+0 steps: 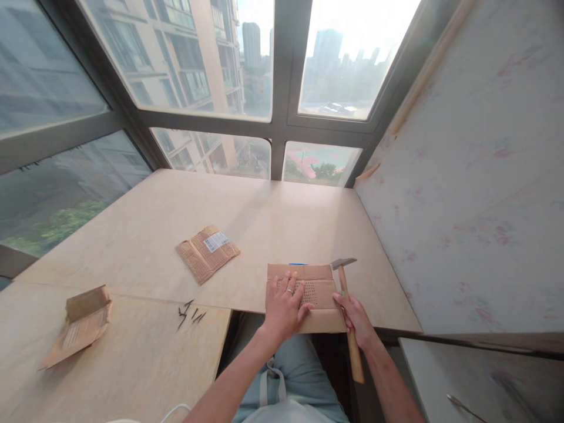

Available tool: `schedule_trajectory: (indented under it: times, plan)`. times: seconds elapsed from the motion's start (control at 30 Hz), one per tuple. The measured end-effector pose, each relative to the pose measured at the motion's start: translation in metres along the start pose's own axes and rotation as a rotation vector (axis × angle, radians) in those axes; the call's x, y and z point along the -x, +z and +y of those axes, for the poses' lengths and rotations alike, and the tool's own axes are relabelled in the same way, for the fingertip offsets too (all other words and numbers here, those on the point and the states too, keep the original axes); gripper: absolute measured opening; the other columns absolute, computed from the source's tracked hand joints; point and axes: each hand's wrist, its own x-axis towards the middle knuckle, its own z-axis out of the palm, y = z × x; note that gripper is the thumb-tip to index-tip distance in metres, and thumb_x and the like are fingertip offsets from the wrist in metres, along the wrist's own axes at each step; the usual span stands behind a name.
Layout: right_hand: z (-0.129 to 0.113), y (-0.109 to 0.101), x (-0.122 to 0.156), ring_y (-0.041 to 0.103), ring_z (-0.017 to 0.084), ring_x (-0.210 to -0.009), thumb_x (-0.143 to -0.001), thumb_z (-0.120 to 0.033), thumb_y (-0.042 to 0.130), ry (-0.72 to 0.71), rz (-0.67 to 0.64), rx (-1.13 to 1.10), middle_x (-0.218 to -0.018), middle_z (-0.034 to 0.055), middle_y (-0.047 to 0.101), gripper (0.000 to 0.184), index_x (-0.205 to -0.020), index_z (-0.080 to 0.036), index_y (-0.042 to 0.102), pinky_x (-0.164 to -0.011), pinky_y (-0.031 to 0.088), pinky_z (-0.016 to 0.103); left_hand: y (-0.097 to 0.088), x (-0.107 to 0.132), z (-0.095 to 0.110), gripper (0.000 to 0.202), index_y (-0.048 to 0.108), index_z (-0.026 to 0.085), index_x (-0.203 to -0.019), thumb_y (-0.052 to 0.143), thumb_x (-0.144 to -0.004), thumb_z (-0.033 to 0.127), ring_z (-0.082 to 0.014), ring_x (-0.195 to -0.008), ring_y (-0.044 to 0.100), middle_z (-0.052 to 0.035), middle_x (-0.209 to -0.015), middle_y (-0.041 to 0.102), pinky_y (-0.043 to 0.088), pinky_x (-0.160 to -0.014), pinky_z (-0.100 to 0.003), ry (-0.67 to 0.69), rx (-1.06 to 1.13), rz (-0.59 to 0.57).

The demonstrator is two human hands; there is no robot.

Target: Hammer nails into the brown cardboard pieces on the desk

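Note:
My left hand (285,305) lies flat, fingers spread, on a piece of cardboard (318,281) dotted with rows of small dark holes or nail heads, at the near edge of the plywood tabletop (264,217). A ring shows on one finger. My right hand (355,317) is wrapped round the wooden handle of a hammer (345,288). The hammer's metal head rests just past the cardboard's right corner.
Several dark nails (188,313) lie loose on the lower plywood board at left. Another cardboard piece with a label (208,251) sits mid-table, and a folded one (81,320) near the left edge. Windows stand behind; a board wall (476,176) closes the right.

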Motion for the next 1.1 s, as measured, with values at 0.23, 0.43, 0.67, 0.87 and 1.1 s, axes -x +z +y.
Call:
schedule_trajectory:
  times: [0.23,0.43,0.67,0.87,1.1]
  plan:
    - [-0.002,-0.001,0.001,0.024,0.003,-0.031,-0.066,-0.058,0.07,-0.018,-0.035,0.012,-0.04,-0.0123,0.033,0.043,-0.075,-0.02,0.051,-0.027,0.023,0.015,-0.002,-0.001,0.0,0.058,0.05,0.024,-0.137,0.033,-0.093,0.059,-0.0289,-0.141,0.03,-0.0108,-0.15,0.04,0.019,-0.114,-0.056,-0.016,0.042,-0.005]
    - [-0.009,-0.001,-0.001,0.024,0.003,-0.032,-0.069,-0.06,0.068,-0.039,-0.033,0.054,-0.041,-0.0123,0.034,0.046,-0.078,-0.019,0.052,-0.028,0.023,0.014,-0.004,-0.002,0.0,0.057,0.05,0.024,-0.136,0.035,-0.093,0.058,-0.0298,-0.141,0.031,-0.0122,-0.148,0.042,0.02,-0.114,-0.057,-0.013,0.032,-0.031]
    - [-0.023,-0.004,-0.005,0.027,0.004,-0.031,-0.072,-0.058,0.068,-0.16,0.045,0.151,-0.042,-0.0116,0.036,0.043,-0.085,-0.019,0.055,-0.028,0.022,0.015,-0.005,-0.005,0.0,0.059,0.051,0.019,-0.134,0.036,-0.093,0.059,-0.0326,-0.139,0.033,-0.0156,-0.147,0.043,0.023,-0.112,-0.06,0.003,0.027,-0.056]
    - [-0.036,-0.016,0.016,0.031,0.004,-0.03,-0.079,-0.062,0.061,-0.315,0.158,0.181,-0.052,-0.0071,0.046,0.046,-0.084,-0.017,0.057,-0.026,0.025,0.017,-0.036,0.003,-0.001,0.053,0.044,0.014,-0.138,0.041,-0.096,0.046,-0.0289,-0.142,0.028,-0.0158,-0.147,0.043,0.025,-0.113,-0.053,0.039,0.1,0.23]
    - [-0.031,-0.02,0.068,0.035,0.004,-0.034,-0.085,-0.053,0.061,-0.542,0.122,-0.078,-0.054,-0.008,0.041,0.036,-0.099,-0.02,0.059,-0.031,0.027,0.015,-0.053,0.096,-0.12,0.03,0.064,0.012,-0.109,0.045,-0.091,0.027,-0.0276,-0.102,0.059,-0.0155,-0.105,0.067,0.045,-0.094,-0.043,-0.701,-0.031,0.515]
